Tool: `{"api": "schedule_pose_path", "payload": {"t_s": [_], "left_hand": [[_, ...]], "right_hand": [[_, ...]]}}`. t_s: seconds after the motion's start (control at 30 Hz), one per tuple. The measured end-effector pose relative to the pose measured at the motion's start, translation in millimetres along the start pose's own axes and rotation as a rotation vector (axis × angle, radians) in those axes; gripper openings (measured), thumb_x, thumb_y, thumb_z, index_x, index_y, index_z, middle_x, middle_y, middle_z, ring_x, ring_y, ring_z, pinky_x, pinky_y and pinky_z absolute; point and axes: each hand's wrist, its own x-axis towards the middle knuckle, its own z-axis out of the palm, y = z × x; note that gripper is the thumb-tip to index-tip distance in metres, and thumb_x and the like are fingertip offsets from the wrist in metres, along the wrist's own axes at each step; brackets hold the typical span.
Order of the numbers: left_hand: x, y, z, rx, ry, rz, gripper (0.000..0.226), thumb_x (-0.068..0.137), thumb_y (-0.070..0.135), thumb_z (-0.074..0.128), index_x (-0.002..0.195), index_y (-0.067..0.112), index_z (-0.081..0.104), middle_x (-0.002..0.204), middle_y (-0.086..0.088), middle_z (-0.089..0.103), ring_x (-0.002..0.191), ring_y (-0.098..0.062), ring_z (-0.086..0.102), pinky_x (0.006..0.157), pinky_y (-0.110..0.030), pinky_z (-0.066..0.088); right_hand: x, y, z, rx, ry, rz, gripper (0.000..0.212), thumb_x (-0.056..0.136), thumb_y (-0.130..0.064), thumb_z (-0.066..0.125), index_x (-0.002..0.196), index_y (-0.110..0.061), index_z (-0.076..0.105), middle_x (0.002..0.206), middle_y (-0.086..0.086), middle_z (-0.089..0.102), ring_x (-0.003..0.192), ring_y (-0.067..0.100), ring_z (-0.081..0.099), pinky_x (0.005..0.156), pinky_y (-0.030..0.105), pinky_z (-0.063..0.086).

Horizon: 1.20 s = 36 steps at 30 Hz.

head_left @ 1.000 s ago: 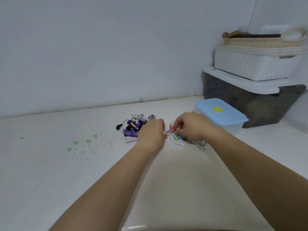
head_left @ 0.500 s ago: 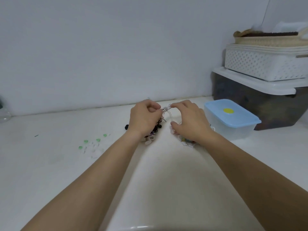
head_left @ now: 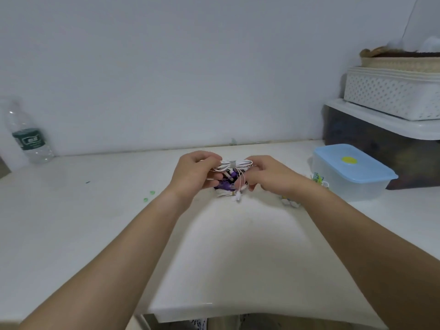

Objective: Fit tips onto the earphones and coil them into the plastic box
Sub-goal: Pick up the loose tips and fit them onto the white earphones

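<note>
Both hands, left [head_left: 194,173] and right [head_left: 271,176], pinch the bundled white earphones [head_left: 232,164] stretched between them.

A clear water bottle [head_left: 27,136] with a green label is standing upright at the far left of the white tabletop [head_left: 83,222], close against the pale wall [head_left: 190,67]. At the far right, a dark storage bin [head_left: 371,151] is sitting on the tabletop, wearing a white lid [head_left: 381,122]. A white lattice basket [head_left: 390,96] is resting on that lid, and a woven basket [head_left: 400,60] is sitting in its top. Something white and blurred [head_left: 431,41] is poking up behind the woven basket's rim.
</note>
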Motion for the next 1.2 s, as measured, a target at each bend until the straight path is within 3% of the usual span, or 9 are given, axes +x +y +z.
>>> {"api": "schedule_pose_path", "payload": {"t_s": [0.13,0.23,0.37,0.43,0.73,0.83,1.03,1.13,1.2], "left_hand": [[-10,-13,-27,-0.006,0.015,-0.075,0.009,0.093,0.013,0.062,0.093,0.013,0.071,0.093,-0.008,0.071,0.067,-0.014,0.068,0.057,-0.023,0.053],[-16,-24,-45,0.059,0.068,-0.106,0.009,0.092,0.013,0.064,0.095,0.01,0.071,0.089,-0.008,0.073,0.064,-0.014,0.066,0.057,-0.023,0.054],[-26,-39,-61,0.18,0.109,-0.13,0.011,0.09,0.015,0.066,0.095,0.007,0.072,0.078,-0.002,0.073,0.062,-0.012,0.065,0.058,-0.023,0.053],[-30,-47,-66,0.254,0.123,-0.123,0.009,0.089,0.015,0.066,0.091,0.009,0.072,0.076,-0.001,0.072,0.059,-0.011,0.064,0.056,-0.022,0.05],[-39,-62,-64,0.677,-0.029,-0.011,0.009,0.082,0.022,0.062,0.078,0.023,0.07,0.066,0.009,0.072,0.057,-0.007,0.055,0.062,-0.026,0.044],[-40,-62,-60,0.811,0.026,0.081,0.002,0.079,0.031,0.065,0.078,0.031,0.067,0.065,0.012,0.062,0.059,-0.007,0.055,0.061,-0.028,0.046],[-46,-58,-43,0.594,-0.097,0.256,0.032,0.066,0.057,0.076,0.087,0.035,0.065,0.089,0.016,0.066,0.056,-0.008,0.05,0.058,-0.028,0.044],[-47,-61,-38,0.544,-0.061,0.268,0.02,0.074,0.04,0.082,0.082,0.03,0.066,0.085,0.013,0.069,0.065,-0.02,0.059,0.061,-0.029,0.047],[-45,-63,-39,0.51,-0.046,0.264,0.014,0.079,0.027,0.082,0.08,0.028,0.068,0.081,0.01,0.071,0.068,-0.016,0.063,0.065,-0.028,0.05]], "right_hand": [[2,-1,21,0.021,-0.153,0.085,0.024,0.084,-0.006,0.06,0.106,-0.011,0.067,0.086,0.001,0.076,0.07,0.014,0.059,0.06,0.028,0.035],[4,4,34,0.005,-0.19,0.13,0.025,0.079,-0.012,0.069,0.104,-0.013,0.07,0.084,0.001,0.074,0.07,0.014,0.059,0.057,0.026,0.036],[1,10,47,0.046,-0.23,0.141,0.016,0.084,-0.001,0.07,0.1,-0.004,0.072,0.084,0.011,0.076,0.071,0.016,0.065,0.057,0.016,0.045],[1,13,51,0.075,-0.228,0.144,0.016,0.084,0.002,0.07,0.1,-0.002,0.072,0.087,0.016,0.076,0.073,0.018,0.069,0.062,0.015,0.049],[7,12,50,0.301,-0.129,0.242,0.014,0.087,-0.008,0.073,0.099,-0.013,0.074,0.079,0.004,0.069,0.063,0.015,0.064,0.06,0.032,0.049],[10,10,55,0.349,-0.14,0.287,0.012,0.086,-0.006,0.073,0.096,-0.014,0.074,0.075,0.003,0.068,0.062,0.014,0.062,0.061,0.032,0.05],[10,7,64,0.452,-0.202,0.342,0.023,0.087,-0.005,0.071,0.109,-0.006,0.072,0.082,0.009,0.067,0.062,0.014,0.063,0.06,0.026,0.05],[11,10,69,0.507,-0.201,0.355,0.029,0.087,-0.005,0.072,0.115,0.0,0.069,0.081,0.01,0.067,0.061,0.013,0.062,0.058,0.024,0.048],[10,11,71,0.539,-0.195,0.355,0.031,0.088,-0.007,0.072,0.117,0.003,0.067,0.082,0.012,0.066,0.063,0.015,0.062,0.058,0.024,0.049]]}}
